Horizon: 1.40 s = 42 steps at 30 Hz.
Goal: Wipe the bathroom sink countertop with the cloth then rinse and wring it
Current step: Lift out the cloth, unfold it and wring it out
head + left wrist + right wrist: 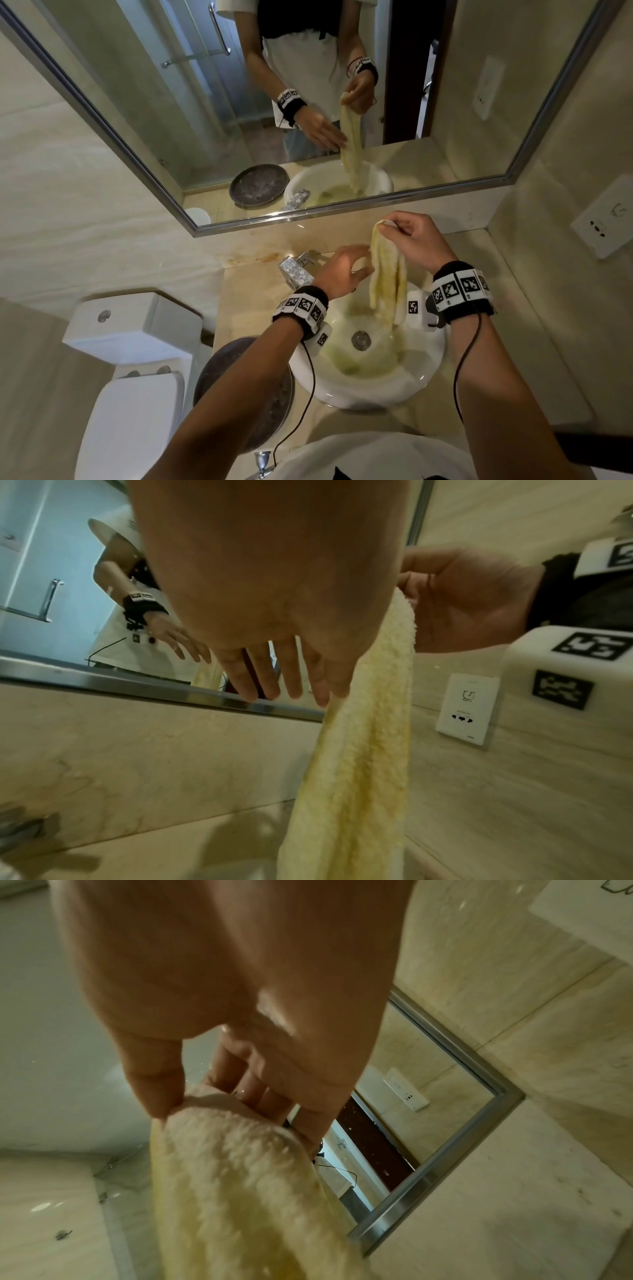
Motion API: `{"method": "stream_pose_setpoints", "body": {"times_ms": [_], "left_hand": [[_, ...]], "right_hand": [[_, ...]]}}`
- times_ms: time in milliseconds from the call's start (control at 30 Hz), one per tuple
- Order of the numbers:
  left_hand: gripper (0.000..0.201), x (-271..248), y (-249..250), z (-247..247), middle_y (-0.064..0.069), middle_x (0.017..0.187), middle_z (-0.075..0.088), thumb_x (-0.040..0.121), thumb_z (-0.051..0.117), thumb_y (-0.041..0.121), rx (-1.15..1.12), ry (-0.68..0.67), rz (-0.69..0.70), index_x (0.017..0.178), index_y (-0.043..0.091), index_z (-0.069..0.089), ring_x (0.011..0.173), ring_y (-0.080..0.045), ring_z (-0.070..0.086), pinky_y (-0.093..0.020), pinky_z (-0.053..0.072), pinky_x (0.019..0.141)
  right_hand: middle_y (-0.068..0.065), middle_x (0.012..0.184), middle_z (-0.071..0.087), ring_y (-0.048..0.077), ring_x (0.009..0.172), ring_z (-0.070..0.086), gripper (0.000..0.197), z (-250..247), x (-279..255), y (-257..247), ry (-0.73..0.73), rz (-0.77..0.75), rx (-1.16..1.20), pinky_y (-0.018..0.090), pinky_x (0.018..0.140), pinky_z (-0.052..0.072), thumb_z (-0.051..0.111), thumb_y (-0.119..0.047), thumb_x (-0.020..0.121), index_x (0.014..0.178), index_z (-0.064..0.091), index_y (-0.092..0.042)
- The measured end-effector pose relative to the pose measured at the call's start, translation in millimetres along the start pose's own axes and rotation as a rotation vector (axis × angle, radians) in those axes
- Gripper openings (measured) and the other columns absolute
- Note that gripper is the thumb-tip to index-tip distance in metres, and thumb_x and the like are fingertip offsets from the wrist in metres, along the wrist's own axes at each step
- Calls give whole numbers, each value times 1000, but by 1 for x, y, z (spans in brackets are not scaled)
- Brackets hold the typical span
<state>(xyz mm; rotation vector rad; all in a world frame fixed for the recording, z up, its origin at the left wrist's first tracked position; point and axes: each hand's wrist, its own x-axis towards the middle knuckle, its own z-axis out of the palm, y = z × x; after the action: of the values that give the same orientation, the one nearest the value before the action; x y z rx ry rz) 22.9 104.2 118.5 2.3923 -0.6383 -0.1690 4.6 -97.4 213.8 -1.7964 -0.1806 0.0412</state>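
A wet pale-yellow cloth [387, 277] hangs in a long twisted strip over the white sink basin [428, 373]. My right hand [392, 228] pinches its top end between thumb and fingers, high above the bowl, which shows closely in the right wrist view: right hand [209, 1104], cloth [240, 1191]. My left hand [356, 265] is just left of the cloth at mid height, fingers stretched out beside it and gripping nothing. In the left wrist view its fingers [284, 674] are straight against the cloth's [359, 764] edge. The beige countertop [246, 308] surrounds the basin.
A chrome faucet [296, 272] stands left of the basin, under my left hand. A dark round tray [246, 387] lies on the counter's left end. The toilet [133, 370] is further left. A mirror [308, 102] fills the wall ahead; a wall socket [603, 224] is at right.
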Motion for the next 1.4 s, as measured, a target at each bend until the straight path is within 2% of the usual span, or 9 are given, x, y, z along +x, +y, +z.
{"method": "stream_pose_setpoints", "body": {"times_ms": [167,300,567,667,900,1100,1200,1333,1400], "left_hand": [[17,-32,-12,7,-4,100,67,94,66,27,-143,-190,-63,103,12,63,93,-21,62,-37,48,88],[5,-49,-19,15,4,85,68,95,65,23,-156,-187,-158,91,20,68,79,-13,63,-32,52,79],[10,-63,-33,6,6,83,63,91,68,32,14,-169,-198,98,25,68,73,-13,56,-33,50,70],[13,-69,-43,0,3,83,60,93,65,34,106,-90,-184,85,25,60,74,-18,55,-36,50,68],[18,-72,-56,-7,3,99,64,97,58,37,221,-9,-202,98,20,64,96,-18,58,-38,52,76],[14,-75,-50,-8,3,86,64,96,59,35,238,-9,-323,91,23,55,82,-22,59,-34,45,64],[12,-77,-48,-8,6,75,59,95,62,28,147,19,-347,90,24,52,79,-25,62,-34,43,60],[28,-78,-28,-15,1,69,67,97,62,21,-145,-22,-236,118,29,45,65,-16,68,-34,57,67],[22,-77,-10,-22,-5,70,69,98,59,13,-311,-58,-203,116,24,55,64,-21,70,-30,57,66]], "right_hand": [[9,91,74,10,85,67,9,2,0,-2,28,8,24,28,83,51,67,-16,94,91,73,-10],[0,89,75,10,86,69,8,6,1,-7,45,2,42,28,83,53,68,-16,94,92,75,-14],[6,92,75,11,85,69,10,15,1,-14,117,-26,65,29,82,54,66,-15,95,93,75,-11],[5,93,75,13,88,70,9,12,3,-13,200,-18,73,29,83,54,66,-17,95,95,75,-15],[-4,90,75,14,90,71,8,11,7,-4,293,-5,43,29,84,56,66,-22,94,93,73,-20],[2,89,74,8,84,68,11,12,6,-2,411,7,72,24,78,55,65,-21,94,92,73,-14],[-2,86,73,6,82,68,10,11,8,2,420,7,64,20,76,54,64,-22,94,90,72,-17],[-5,82,72,2,78,65,11,10,10,8,398,16,38,18,73,51,63,-19,94,87,71,-17],[-8,79,71,0,75,64,12,11,12,13,382,35,19,18,72,50,64,-19,93,84,70,-22]]}}
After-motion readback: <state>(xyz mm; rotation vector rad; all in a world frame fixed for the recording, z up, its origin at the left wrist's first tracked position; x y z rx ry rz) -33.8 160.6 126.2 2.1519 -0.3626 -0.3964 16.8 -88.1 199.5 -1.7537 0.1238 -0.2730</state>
